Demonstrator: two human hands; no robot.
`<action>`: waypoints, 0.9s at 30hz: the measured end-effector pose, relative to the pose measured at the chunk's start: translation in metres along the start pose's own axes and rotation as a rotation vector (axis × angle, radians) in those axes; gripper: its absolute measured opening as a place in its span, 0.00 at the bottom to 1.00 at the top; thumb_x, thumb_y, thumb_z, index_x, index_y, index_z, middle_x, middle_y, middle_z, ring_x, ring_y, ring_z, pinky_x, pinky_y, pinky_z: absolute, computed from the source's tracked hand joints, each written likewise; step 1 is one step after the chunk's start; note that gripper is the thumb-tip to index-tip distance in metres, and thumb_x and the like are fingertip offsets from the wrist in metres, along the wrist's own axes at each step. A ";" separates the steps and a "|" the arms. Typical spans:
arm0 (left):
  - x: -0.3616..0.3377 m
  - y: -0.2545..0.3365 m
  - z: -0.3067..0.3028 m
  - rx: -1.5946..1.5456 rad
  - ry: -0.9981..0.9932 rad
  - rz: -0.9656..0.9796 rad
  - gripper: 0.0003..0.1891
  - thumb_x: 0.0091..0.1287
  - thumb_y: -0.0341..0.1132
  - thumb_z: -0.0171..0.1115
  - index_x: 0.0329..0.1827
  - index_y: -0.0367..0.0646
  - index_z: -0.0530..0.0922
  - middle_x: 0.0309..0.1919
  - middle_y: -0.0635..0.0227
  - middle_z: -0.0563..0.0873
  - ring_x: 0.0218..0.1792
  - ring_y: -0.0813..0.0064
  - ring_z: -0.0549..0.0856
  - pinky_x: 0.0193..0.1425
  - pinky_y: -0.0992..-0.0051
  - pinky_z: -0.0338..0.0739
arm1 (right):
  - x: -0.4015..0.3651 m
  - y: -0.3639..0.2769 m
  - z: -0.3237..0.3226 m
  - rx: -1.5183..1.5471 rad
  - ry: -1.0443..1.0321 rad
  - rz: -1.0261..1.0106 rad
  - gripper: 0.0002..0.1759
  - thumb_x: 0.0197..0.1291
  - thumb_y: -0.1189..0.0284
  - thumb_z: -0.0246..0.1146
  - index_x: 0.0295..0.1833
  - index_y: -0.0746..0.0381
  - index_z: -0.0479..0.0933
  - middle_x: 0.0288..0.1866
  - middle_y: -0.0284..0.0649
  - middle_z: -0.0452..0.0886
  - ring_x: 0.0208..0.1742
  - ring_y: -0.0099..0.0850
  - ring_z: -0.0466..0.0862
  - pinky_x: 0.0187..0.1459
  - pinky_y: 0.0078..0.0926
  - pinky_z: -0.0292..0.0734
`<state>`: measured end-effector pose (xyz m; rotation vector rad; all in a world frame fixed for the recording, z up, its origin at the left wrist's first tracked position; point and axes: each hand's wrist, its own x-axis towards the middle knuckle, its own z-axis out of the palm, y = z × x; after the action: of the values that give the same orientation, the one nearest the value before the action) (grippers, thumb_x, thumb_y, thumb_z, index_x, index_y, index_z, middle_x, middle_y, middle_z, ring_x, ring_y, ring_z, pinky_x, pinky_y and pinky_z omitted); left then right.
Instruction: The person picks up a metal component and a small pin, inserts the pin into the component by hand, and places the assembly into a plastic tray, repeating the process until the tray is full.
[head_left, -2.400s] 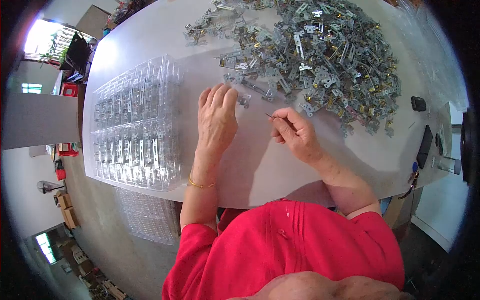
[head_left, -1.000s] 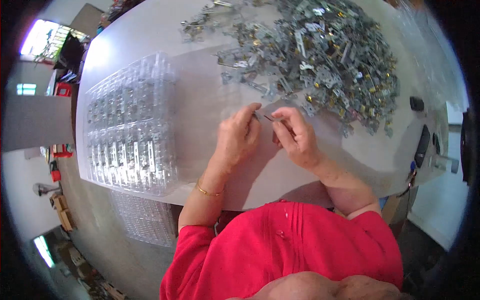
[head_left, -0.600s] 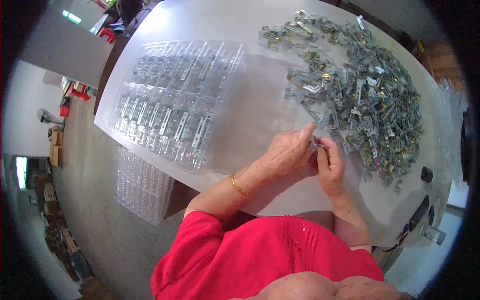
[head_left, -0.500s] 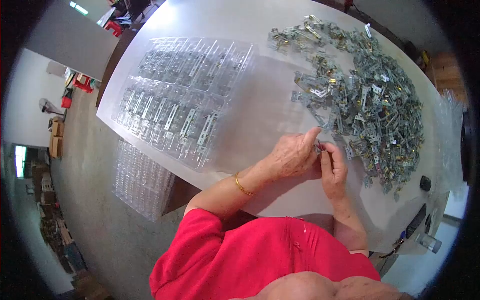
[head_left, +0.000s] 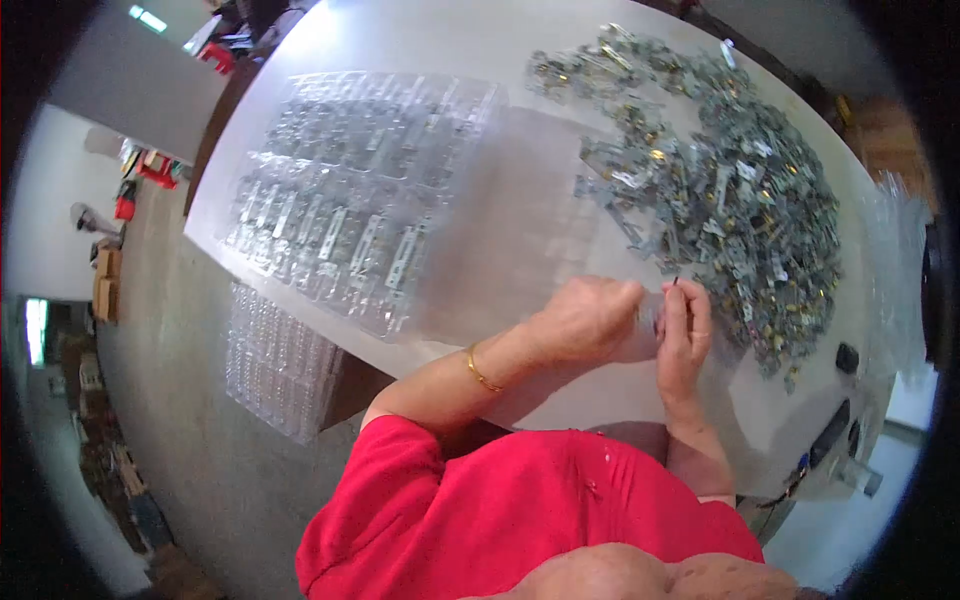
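Note:
My left hand [head_left: 590, 318], with a gold bracelet [head_left: 483, 370] at its wrist, is closed at the front of the table; what its fingertips pinch is too small to make out. Just to the right, my right hand [head_left: 683, 335] has its thumb and fingers pressed together, and a small dark tip shows at them. A narrow gap separates the two hands. Beyond them a large heap of small metal parts [head_left: 755, 200] covers the right side. At the left lies a clear plastic tray [head_left: 440, 190] with metal strips [head_left: 333, 235] in its compartments.
The white table [head_left: 520, 240] has a curved edge. Stacked clear trays [head_left: 275, 360] stand below its left edge. Toward the right are a small black object [head_left: 847, 358], a dark elongated object [head_left: 830, 432], a clear cylinder [head_left: 858, 477] and clear plastic bags [head_left: 895, 270].
My hands, earlier together at a small part, have moved slightly apart. My right hand has shifted right, and my left thumb, raised before, is now folded down. The whole view has shifted a little.

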<state>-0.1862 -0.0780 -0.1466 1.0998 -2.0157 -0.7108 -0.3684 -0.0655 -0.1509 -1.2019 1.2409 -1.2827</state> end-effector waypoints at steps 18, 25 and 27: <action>0.007 -0.006 -0.013 -0.823 0.058 -0.571 0.04 0.79 0.30 0.57 0.50 0.42 0.74 0.29 0.70 0.83 0.23 0.86 0.75 0.25 0.83 0.69 | 0.000 -0.001 0.004 -0.119 -0.167 -0.002 0.07 0.76 0.70 0.64 0.49 0.62 0.81 0.28 0.24 0.72 0.28 0.14 0.68 0.29 0.18 0.65; 0.000 -0.012 -0.009 -0.469 0.130 -0.336 0.05 0.75 0.24 0.56 0.51 0.37 0.74 0.28 0.67 0.82 0.30 0.82 0.79 0.36 0.77 0.76 | -0.001 -0.003 0.001 -0.236 -0.166 -0.049 0.06 0.75 0.71 0.64 0.50 0.63 0.80 0.27 0.30 0.74 0.29 0.17 0.70 0.30 0.22 0.68; 0.000 -0.011 -0.010 -0.377 0.142 -0.290 0.05 0.73 0.23 0.57 0.49 0.35 0.74 0.27 0.63 0.81 0.30 0.78 0.80 0.37 0.74 0.77 | 0.000 -0.005 0.001 -0.256 -0.165 -0.062 0.06 0.75 0.71 0.64 0.50 0.63 0.80 0.28 0.32 0.75 0.29 0.17 0.71 0.31 0.23 0.69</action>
<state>-0.1727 -0.0848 -0.1489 1.1852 -1.5370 -1.0779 -0.3669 -0.0650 -0.1460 -1.5079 1.2809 -1.0666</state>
